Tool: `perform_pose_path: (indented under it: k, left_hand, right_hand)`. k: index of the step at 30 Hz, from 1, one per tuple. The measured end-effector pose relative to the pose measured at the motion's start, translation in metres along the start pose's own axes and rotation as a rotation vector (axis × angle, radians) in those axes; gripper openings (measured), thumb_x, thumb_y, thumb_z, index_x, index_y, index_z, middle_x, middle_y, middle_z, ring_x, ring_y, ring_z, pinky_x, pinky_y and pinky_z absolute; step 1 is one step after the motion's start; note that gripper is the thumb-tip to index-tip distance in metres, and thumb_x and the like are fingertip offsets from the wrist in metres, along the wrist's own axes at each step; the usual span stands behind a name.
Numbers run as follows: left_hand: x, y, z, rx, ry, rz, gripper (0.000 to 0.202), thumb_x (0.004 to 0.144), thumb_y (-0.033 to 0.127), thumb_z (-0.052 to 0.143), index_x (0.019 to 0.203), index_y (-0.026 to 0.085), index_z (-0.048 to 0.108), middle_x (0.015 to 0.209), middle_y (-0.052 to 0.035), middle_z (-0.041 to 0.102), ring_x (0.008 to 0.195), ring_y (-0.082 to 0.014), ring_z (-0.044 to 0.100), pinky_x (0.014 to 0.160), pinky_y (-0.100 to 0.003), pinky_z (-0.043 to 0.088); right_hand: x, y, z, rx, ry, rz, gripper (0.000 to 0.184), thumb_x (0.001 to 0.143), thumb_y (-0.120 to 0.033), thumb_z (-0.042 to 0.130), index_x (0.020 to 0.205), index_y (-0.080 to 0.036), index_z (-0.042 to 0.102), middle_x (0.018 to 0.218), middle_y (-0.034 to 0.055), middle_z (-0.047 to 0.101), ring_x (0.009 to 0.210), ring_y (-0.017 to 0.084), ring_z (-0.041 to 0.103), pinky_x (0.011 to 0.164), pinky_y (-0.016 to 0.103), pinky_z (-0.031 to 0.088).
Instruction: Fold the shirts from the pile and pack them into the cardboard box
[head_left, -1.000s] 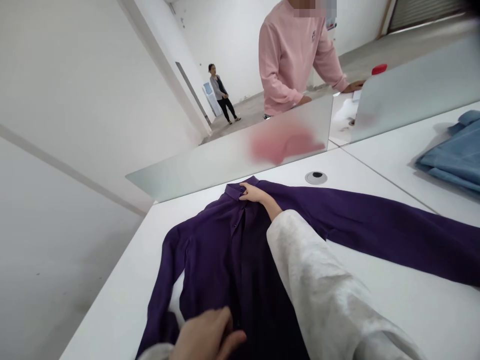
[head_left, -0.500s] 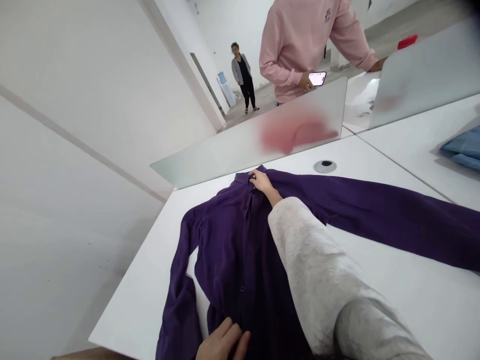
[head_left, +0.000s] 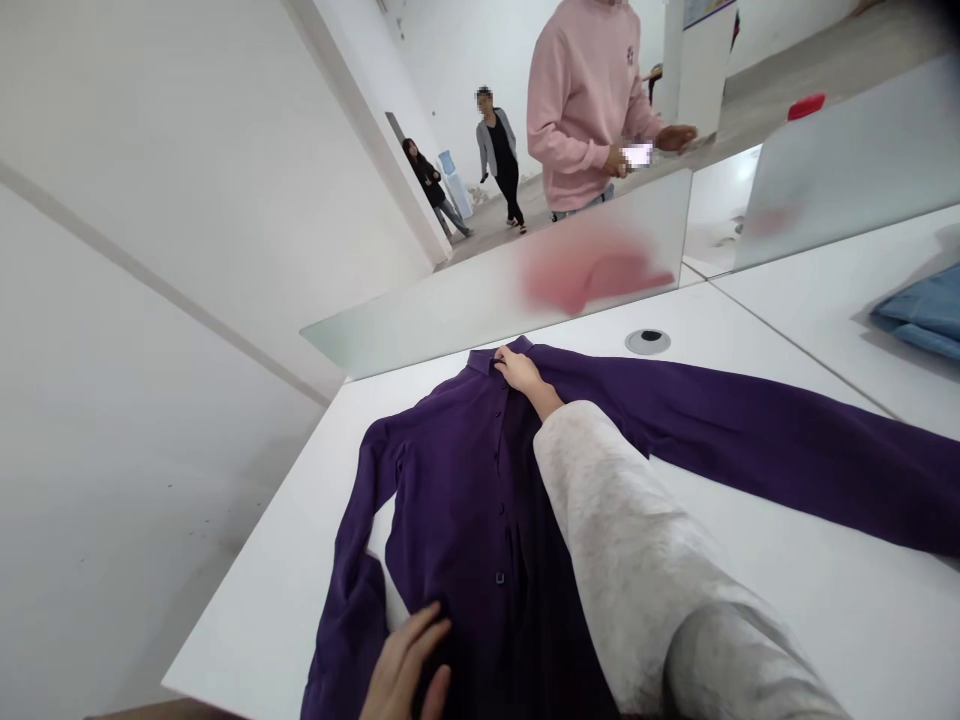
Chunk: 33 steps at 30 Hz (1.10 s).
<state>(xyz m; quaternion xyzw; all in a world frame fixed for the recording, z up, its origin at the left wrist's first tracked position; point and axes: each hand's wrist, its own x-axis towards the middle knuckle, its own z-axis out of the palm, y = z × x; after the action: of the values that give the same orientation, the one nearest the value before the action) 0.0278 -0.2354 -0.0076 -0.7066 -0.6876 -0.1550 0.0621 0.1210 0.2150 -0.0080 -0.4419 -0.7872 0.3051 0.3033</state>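
A dark purple button-up shirt [head_left: 450, 480] lies front up on the white table, its collar toward the frosted divider. One sleeve stretches far to the right, and the other bends down along the left. My right hand [head_left: 519, 371] pinches the shirt at the top of its button placket, just below the collar. Low on the shirt's left side, my left hand [head_left: 409, 665] rests with its fingers stretched out and apart, touching the cloth. My right forearm in a light grey sleeve covers part of the shirt's right half.
A frosted divider [head_left: 420, 305] borders the white table [head_left: 255, 600] at the back. A round cable grommet [head_left: 648, 342] sits in the tabletop, and folded blue denim [head_left: 922, 310] lies at far right. Beyond the divider stands a person in pink [head_left: 574, 110] with a phone; two others are farther back.
My left hand has shifted left, and its fingers have spread from a curl. The shirt front lies flatter. My right hand stays at the collar. The person in pink has moved an arm.
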Motion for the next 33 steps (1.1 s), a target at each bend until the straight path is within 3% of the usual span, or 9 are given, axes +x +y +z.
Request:
perform_pose_path:
  k: [3,6,10,14,20,23,26,30,33]
  left_hand:
    - [-0.016,-0.031,0.001,0.141,-0.052,0.051,0.047,0.091,0.036,0.041,0.137,0.025,0.041,0.134,-0.0089,0.054,0.12,-0.0198,0.054,0.096,-0.032,0.049]
    - [-0.03,-0.048,0.0,0.264,-0.115,0.015,0.049,0.092,0.031,0.038,0.141,0.029,0.035,0.137,-0.0059,0.052,0.126,-0.0199,0.047,0.105,-0.041,0.039]
    - [-0.039,-0.062,-0.007,0.335,-0.14,-0.143,0.045,0.093,0.022,0.033,0.136,0.033,0.042,0.135,-0.0027,0.054,0.125,-0.0185,0.048,0.108,-0.048,0.032]
    - [-0.045,-0.074,-0.014,0.315,-0.116,-0.222,0.045,0.093,0.018,0.028,0.129,0.033,0.051,0.134,-0.001,0.055,0.125,-0.0168,0.049,0.107,-0.045,0.034]
    - [-0.08,-0.09,-0.018,0.368,0.06,-0.425,0.04,0.092,0.021,0.031,0.12,0.029,0.059,0.12,-0.0055,0.065,0.115,-0.0232,0.057,0.106,-0.052,0.031]
    - [-0.09,-0.091,-0.011,0.348,0.154,-0.513,0.042,0.093,0.024,0.03,0.131,0.027,0.048,0.123,-0.0098,0.063,0.113,-0.0271,0.058,0.102,-0.058,0.034]
    - [-0.078,-0.082,0.002,0.246,0.197,-0.423,0.045,0.094,0.025,0.031,0.138,0.029,0.039,0.126,-0.0091,0.06,0.117,-0.0245,0.055,0.103,-0.053,0.037]
    - [-0.052,-0.064,0.014,0.137,0.148,-0.154,0.04,0.089,0.032,0.044,0.129,0.026,0.051,0.125,-0.0069,0.061,0.117,-0.0218,0.056,0.097,-0.038,0.046]
    - [-0.053,-0.056,0.011,0.046,0.152,-0.277,0.036,0.089,0.036,0.045,0.122,0.024,0.055,0.115,-0.006,0.066,0.109,-0.0212,0.061,0.092,-0.035,0.05]
  right_hand:
    - [-0.001,-0.001,0.0,-0.081,-0.035,-0.018,0.022,0.092,-0.027,0.048,0.11,-0.019,0.058,0.098,0.0118,0.069,0.091,0.024,0.064,0.078,0.03,0.043]
    - [-0.002,-0.001,0.001,-0.151,-0.042,-0.011,0.026,0.093,-0.026,0.044,0.114,-0.017,0.057,0.1,0.0148,0.068,0.093,0.026,0.064,0.078,0.032,0.043]
    - [-0.001,0.002,0.0,-0.224,-0.027,-0.003,0.028,0.093,-0.028,0.044,0.117,-0.02,0.058,0.103,0.0119,0.069,0.095,0.024,0.064,0.08,0.032,0.044]
    - [-0.001,0.006,0.0,-0.288,-0.001,0.009,0.027,0.092,-0.032,0.048,0.113,-0.025,0.063,0.106,0.0071,0.069,0.097,0.022,0.063,0.081,0.029,0.045]
    - [-0.004,0.006,-0.001,-0.4,0.06,0.06,0.029,0.092,-0.033,0.046,0.114,-0.024,0.065,0.102,0.0094,0.07,0.093,0.022,0.064,0.079,0.029,0.046]
    - [-0.006,0.004,-0.002,-0.446,0.086,0.083,0.032,0.092,-0.032,0.046,0.119,-0.022,0.06,0.101,0.0118,0.07,0.092,0.023,0.065,0.078,0.03,0.046]
    - [-0.008,0.003,-0.002,-0.477,0.09,0.075,0.034,0.092,-0.031,0.048,0.124,-0.02,0.055,0.101,0.0124,0.069,0.092,0.023,0.065,0.078,0.03,0.046]
    - [-0.01,0.002,-0.003,-0.512,0.073,0.044,0.03,0.093,-0.031,0.046,0.118,-0.021,0.057,0.102,0.0111,0.069,0.093,0.023,0.065,0.078,0.03,0.045]
    - [-0.011,0.001,-0.003,-0.538,0.077,0.037,0.028,0.093,-0.031,0.045,0.116,-0.021,0.058,0.103,0.011,0.069,0.092,0.023,0.065,0.077,0.03,0.045]
